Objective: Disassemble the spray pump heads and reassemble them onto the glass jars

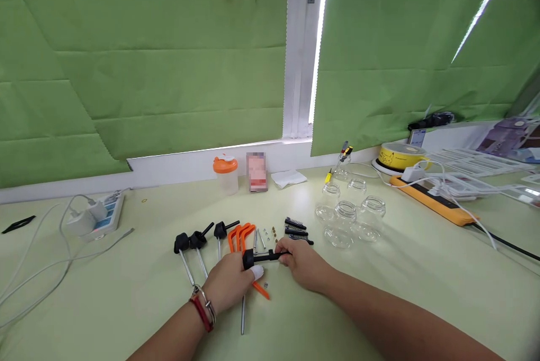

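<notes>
1 black crank (264,257) in left hand's (231,278) and right hand's (306,263) grip, 3 similar cranks (197,239) nearby

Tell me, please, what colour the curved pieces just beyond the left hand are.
The curved pieces are orange, clearest in the head view.
</notes>
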Demonstrator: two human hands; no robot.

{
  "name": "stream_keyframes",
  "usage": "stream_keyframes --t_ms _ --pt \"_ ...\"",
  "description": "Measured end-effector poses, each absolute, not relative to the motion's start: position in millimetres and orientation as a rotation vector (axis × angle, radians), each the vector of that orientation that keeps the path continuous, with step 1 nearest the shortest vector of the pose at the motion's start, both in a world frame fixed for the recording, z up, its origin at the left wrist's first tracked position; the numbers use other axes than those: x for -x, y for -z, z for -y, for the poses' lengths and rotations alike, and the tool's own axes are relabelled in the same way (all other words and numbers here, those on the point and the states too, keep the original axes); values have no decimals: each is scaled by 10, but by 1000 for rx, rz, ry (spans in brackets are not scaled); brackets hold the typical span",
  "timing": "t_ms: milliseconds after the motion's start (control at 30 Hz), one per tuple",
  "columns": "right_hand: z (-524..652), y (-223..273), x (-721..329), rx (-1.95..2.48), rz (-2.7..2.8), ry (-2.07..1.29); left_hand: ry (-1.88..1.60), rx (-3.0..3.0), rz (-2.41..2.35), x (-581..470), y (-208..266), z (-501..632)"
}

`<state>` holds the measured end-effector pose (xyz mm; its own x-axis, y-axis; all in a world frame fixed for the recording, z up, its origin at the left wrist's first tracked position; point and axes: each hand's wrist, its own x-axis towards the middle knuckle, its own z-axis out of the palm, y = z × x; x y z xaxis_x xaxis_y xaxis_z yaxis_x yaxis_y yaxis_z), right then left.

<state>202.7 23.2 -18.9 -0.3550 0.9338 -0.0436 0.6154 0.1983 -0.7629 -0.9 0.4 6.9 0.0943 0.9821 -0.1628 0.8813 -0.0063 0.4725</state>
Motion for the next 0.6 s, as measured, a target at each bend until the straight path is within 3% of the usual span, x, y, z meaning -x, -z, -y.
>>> stream_keyframes --t_ms 600 --pt "-279 -141 -2424 1711 2181 -546 -275 -1896 -1759 0 -104 54"
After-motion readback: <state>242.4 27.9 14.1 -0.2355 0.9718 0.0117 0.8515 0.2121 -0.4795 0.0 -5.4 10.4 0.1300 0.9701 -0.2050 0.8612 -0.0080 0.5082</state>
